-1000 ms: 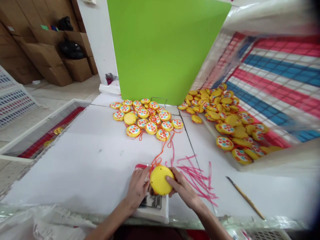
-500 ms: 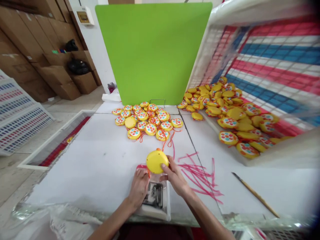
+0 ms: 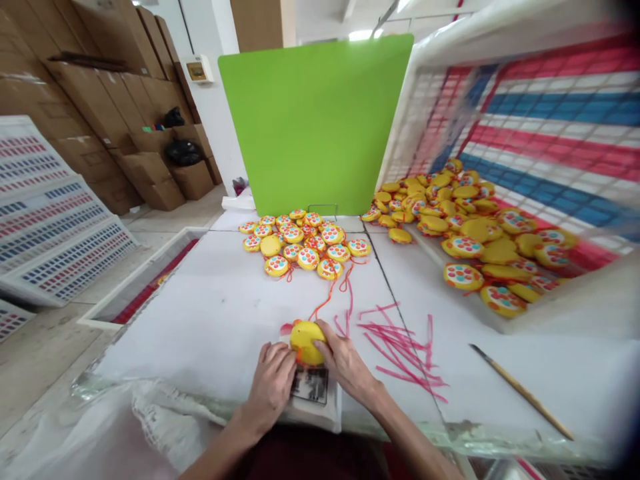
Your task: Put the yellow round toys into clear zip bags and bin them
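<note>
Two bare hands share one round yellow plastic toy [image 3: 306,339] above one flat white packet with a dark panel [image 3: 311,387], near the front edge of the white surface [image 3: 200,320]. The right hand [image 3: 347,363] has its grip closed on the toy's right side; the left hand [image 3: 273,380] curls at its left edge, though whether it pinches the orange cord I cannot tell. About eighteen dotted yellow toys [image 3: 308,258] cluster farther back, before one green board [image 3: 320,133]; a right-hand heap [image 3: 480,230] overlaps too much to count. One slim wooden-handled tool [image 3: 521,391] lies well right, its handle end near the front edge. Bare white surface stretches left of the hands.
</note>
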The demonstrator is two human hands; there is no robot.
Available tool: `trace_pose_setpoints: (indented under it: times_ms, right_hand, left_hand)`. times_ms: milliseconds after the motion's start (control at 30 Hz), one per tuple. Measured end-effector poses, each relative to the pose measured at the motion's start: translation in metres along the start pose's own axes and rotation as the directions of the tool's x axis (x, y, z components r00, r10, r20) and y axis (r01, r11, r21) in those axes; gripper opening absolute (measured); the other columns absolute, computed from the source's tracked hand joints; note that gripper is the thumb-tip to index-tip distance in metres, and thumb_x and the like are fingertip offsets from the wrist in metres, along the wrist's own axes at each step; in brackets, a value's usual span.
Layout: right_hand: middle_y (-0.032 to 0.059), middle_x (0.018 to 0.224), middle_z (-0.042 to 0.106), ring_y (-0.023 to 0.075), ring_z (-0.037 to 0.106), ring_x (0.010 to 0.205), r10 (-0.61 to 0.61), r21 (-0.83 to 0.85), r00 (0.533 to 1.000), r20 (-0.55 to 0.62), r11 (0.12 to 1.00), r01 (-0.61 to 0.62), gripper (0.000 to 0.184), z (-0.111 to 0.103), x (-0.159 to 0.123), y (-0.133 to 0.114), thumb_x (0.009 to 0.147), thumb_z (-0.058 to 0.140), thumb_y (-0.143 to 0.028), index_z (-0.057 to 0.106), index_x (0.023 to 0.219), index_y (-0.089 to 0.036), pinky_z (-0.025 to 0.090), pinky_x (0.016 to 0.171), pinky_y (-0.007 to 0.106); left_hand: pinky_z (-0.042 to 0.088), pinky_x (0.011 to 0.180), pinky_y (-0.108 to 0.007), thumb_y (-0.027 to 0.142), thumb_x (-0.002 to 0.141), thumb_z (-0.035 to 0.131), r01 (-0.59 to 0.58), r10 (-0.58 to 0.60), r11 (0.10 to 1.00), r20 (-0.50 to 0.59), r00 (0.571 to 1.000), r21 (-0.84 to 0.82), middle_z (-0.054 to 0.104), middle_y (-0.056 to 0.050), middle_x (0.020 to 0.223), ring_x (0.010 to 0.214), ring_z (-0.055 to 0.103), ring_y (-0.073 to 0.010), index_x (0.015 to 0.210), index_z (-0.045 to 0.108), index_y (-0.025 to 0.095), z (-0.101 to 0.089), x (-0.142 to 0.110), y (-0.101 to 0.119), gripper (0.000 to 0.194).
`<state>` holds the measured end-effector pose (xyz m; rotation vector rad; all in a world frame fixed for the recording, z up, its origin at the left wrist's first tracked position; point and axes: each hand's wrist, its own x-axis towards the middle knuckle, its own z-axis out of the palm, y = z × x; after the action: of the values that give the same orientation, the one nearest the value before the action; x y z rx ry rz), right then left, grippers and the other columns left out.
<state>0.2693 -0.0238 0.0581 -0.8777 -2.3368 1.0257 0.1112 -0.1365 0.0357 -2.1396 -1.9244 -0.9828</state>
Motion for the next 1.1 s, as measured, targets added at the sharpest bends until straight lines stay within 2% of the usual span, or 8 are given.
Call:
trace_pose_setpoints:
  times_ms: [100, 167, 267, 400, 533, 633, 900, 1100]
  right_hand:
    - [0.0081, 0.080, 0.066, 0.0190, 0.063, 0.066, -0.021, 0.013, 1.000, -0.005, 1.000, 0.021, 0.040, 0.001, -0.003, -0.002, 0.094, 0.033, -0.031, 0.042, 0.128, -0.013, 0.048, 0.062, 0.028]
    - [0.0084, 0.085, 0.067, 0.0186, 0.064, 0.069, -0.035, 0.028, 0.999, 0.012, 0.999, 0.035, 0.039, 0.002, -0.004, -0.003, 0.094, 0.034, -0.030, 0.043, 0.128, -0.014, 0.049, 0.064, 0.027]
    - [0.0096, 0.092, 0.068, 0.0183, 0.065, 0.073, -0.033, 0.013, 0.999, 0.038, 0.999, 0.033, 0.040, 0.002, -0.004, -0.003, 0.094, 0.035, -0.029, 0.041, 0.130, -0.013, 0.049, 0.064, 0.026]
    - [0.0076, 0.088, 0.070, 0.0174, 0.066, 0.071, 0.008, -0.178, 0.998, 0.058, 0.984, 0.003, 0.037, -0.008, -0.001, -0.006, 0.096, 0.031, -0.029, 0.048, 0.125, -0.016, 0.048, 0.063, 0.025]
    - [0.0052, 0.071, 0.068, 0.0169, 0.064, 0.063, -0.035, -0.470, 0.956, 0.292, 0.865, 0.175, 0.038, -0.016, 0.005, -0.010, 0.095, 0.034, -0.030, 0.067, 0.079, -0.018, 0.043, 0.057, 0.024]
    - [0.0053, 0.070, 0.066, 0.0161, 0.063, 0.063, -0.005, -0.589, 0.961, 0.277, 0.789, 0.174, 0.033, -0.013, 0.012, -0.014, 0.091, 0.044, -0.027, 0.065, 0.067, -0.017, 0.039, 0.055, 0.023]
    - [0.0032, 0.084, 0.065, 0.0156, 0.061, 0.076, -0.106, -0.416, 0.981, 0.164, 0.894, 0.166, 0.014, 0.019, 0.036, -0.024, 0.089, 0.049, -0.020, 0.063, 0.088, -0.020, 0.041, 0.063, 0.022]
    - [0.0058, 0.078, 0.066, 0.0172, 0.061, 0.066, -0.133, -0.526, 0.957, 0.259, 0.811, 0.255, 0.018, 0.030, 0.048, -0.026, 0.085, 0.047, -0.009, 0.061, 0.079, -0.018, 0.039, 0.052, 0.024]
  left_hand:
    - [0.044, 0.087, -0.038, 0.020, 0.086, 0.043, 0.272, -0.303, 0.935, -0.115, 0.946, -0.228, 0.065, -0.010, 0.101, 0.098, 0.057, -0.0222, 0.101, 0.060, 0.018, -0.013, 0.002, -0.008, 0.023]
    - [0.048, 0.080, -0.035, 0.029, 0.083, 0.049, 0.514, -0.559, 0.744, 0.023, 0.829, -0.428, 0.066, -0.009, 0.099, 0.092, 0.060, -0.0219, 0.102, 0.059, 0.019, -0.018, 0.011, -0.013, 0.024]
    - [0.049, 0.070, -0.029, 0.033, 0.077, 0.055, 0.664, -0.619, 0.473, 0.318, 0.718, -0.579, 0.068, -0.007, 0.083, 0.080, 0.063, -0.0204, 0.088, 0.062, 0.016, -0.015, 0.029, -0.017, 0.022]
    - [0.047, 0.066, -0.027, 0.032, 0.076, 0.054, 0.676, -0.605, 0.394, 0.378, 0.701, -0.623, 0.065, -0.003, 0.069, 0.070, 0.061, -0.0178, 0.072, 0.060, 0.016, -0.002, 0.040, -0.016, 0.017]
    - [0.049, 0.065, -0.029, 0.037, 0.077, 0.052, 0.701, -0.599, 0.273, 0.454, 0.660, -0.659, 0.066, -0.003, 0.070, 0.066, 0.063, -0.0179, 0.072, 0.057, 0.017, 0.006, 0.041, -0.013, 0.021]
    - [0.050, 0.062, -0.029, 0.039, 0.076, 0.054, 0.717, -0.581, 0.186, 0.513, 0.632, -0.672, 0.066, -0.004, 0.069, 0.064, 0.064, -0.0182, 0.072, 0.057, 0.016, 0.007, 0.042, -0.013, 0.023]
    - [0.047, 0.068, -0.028, 0.035, 0.071, 0.059, 0.731, -0.539, 0.033, 0.603, 0.588, -0.682, 0.066, -0.005, 0.072, 0.073, 0.061, -0.0192, 0.075, 0.066, 0.013, 0.000, 0.037, -0.014, 0.024]
    - [0.036, 0.054, -0.023, 0.027, 0.074, 0.050, 0.752, -0.557, 0.220, 0.553, 0.620, -0.622, 0.055, 0.000, 0.056, 0.057, 0.049, -0.0136, 0.061, 0.060, 0.014, 0.002, 0.042, -0.015, 0.021]
